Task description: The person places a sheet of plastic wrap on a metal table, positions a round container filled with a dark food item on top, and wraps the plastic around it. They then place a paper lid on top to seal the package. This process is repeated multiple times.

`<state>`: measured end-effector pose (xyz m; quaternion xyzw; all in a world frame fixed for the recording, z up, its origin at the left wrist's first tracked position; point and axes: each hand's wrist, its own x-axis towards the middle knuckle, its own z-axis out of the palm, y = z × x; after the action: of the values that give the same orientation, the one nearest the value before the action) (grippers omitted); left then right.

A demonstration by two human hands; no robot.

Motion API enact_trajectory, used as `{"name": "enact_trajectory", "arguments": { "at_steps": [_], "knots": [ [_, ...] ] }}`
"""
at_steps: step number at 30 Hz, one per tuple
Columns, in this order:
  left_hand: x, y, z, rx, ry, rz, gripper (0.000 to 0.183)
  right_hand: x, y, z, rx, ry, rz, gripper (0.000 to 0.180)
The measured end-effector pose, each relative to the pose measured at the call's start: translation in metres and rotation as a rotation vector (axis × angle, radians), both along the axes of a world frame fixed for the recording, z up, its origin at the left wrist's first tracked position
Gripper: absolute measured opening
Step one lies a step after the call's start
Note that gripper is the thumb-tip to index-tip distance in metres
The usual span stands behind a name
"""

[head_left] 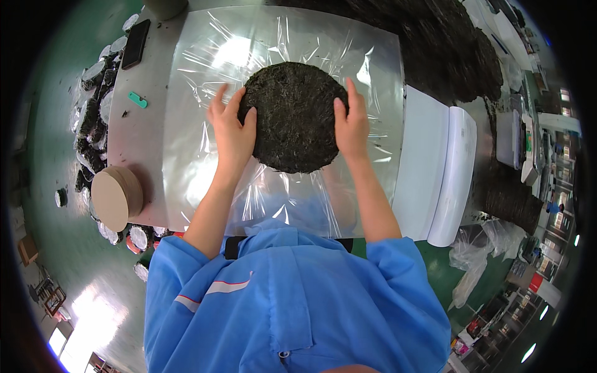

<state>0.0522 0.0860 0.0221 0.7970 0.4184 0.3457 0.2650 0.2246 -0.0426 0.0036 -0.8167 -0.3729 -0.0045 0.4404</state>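
A thick round cake of dark, fibrous material (pixel 294 116) lies on clear plastic film (pixel 284 200), which is wrinkled in folds radiating around it. My left hand (pixel 233 126) rests at the cake's left edge, with the thumb and a finger touching it and the other fingers spread over the film. At the right edge is my right hand (pixel 352 123), its thumb on the rim and its fingers pointing away from me. The two hands hold the cake between them from opposite sides. Its underside is hidden.
On the metal table (pixel 140 126) lie a black phone-like slab (pixel 135 44), a green cutter (pixel 137 100) and a stack of round brown discs (pixel 116 196). A white roll (pixel 452 177) lies right; dark fibrous material (pixel 447 51) spreads back right. Wrapped round bundles (pixel 91 116) are heaped beyond the left edge.
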Motion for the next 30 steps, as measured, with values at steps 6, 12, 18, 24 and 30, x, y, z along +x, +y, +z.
{"name": "enact_trajectory", "arguments": {
  "at_steps": [6,12,18,24,30],
  "knots": [
    [0.029,-0.009,0.02,0.29,-0.06,-0.432,0.031,-0.003,0.005,-0.004,-0.116,-0.092,-0.021,0.033],
    [0.005,0.04,-0.015,-0.539,-0.192,-0.276,0.043,0.004,0.004,-0.012,-0.036,-0.156,0.012,0.034],
    [0.001,0.025,-0.019,-0.692,-0.381,-0.238,0.041,0.002,0.008,-0.008,0.259,0.423,0.151,0.035],
    [0.017,0.006,0.025,0.373,-0.028,-0.254,0.036,0.01,0.003,-0.007,0.145,0.4,0.155,0.041],
    [0.033,-0.025,-0.025,0.422,0.347,-0.632,0.02,0.009,0.003,-0.008,0.093,0.254,0.164,0.042]
  ]
}}
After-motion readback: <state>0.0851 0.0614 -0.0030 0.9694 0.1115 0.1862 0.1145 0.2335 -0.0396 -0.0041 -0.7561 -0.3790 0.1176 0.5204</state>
